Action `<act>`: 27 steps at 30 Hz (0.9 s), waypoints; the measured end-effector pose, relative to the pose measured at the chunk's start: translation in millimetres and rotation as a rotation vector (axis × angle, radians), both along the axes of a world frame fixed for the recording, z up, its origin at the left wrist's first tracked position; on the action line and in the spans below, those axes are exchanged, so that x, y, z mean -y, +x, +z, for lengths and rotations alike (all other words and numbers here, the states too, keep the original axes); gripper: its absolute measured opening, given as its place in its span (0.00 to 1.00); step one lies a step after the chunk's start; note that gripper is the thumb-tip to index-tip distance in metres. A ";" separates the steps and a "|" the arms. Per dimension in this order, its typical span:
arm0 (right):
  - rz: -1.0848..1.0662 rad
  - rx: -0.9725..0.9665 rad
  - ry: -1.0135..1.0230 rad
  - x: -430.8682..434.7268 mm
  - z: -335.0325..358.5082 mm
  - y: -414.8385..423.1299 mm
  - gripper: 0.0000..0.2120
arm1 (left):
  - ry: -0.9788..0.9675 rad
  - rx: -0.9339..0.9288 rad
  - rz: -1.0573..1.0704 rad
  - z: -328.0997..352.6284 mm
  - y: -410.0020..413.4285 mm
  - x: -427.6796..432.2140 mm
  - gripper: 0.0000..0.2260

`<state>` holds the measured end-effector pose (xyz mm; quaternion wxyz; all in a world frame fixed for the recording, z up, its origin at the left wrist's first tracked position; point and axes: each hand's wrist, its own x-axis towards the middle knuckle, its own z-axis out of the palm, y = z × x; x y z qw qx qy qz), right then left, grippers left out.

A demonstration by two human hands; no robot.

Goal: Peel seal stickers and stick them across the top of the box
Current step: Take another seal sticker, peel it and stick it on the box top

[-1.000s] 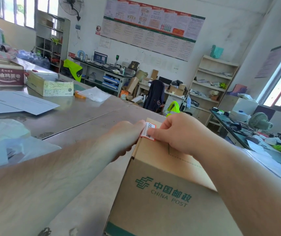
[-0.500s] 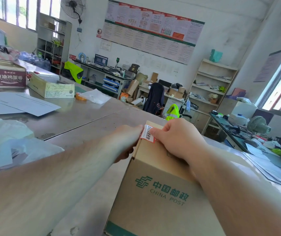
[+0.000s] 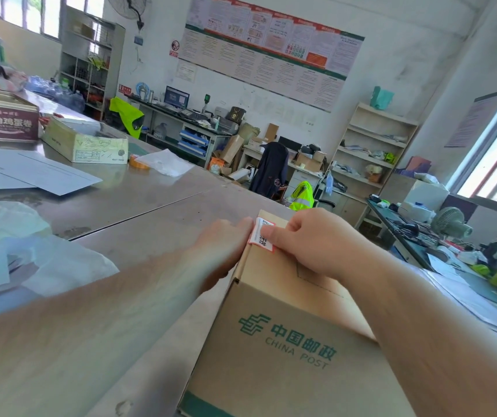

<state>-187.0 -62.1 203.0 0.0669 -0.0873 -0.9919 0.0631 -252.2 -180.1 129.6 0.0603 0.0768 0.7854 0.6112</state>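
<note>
Looks forward and down from head height, wide-angle and tilted, close over the box (image 3: 286, 341) on the desk (image 3: 151, 212); takes in the room's far wall (image 3: 406, 70) and shelves (image 3: 373, 145) beyond.

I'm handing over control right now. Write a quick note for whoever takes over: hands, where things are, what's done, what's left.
Left hand: blurred, against the box's left side beside the sticker; grip unclear.
Right hand: fingers curled, resting on the box top, thumb pressing the sticker.
Box: closed, on the steel table.
Sticker: at the top's far left edge, appears to wrap over it.
Done: this sticker is on the top.
Left: press it down the side. No other sticker shows on the top, so more may be needed.
</note>
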 end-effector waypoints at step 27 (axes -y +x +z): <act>-0.066 -0.221 -0.103 26.2 -10.2 74.7 0.14 | 0.320 -0.027 -0.099 -23.8 77.8 64.4 0.20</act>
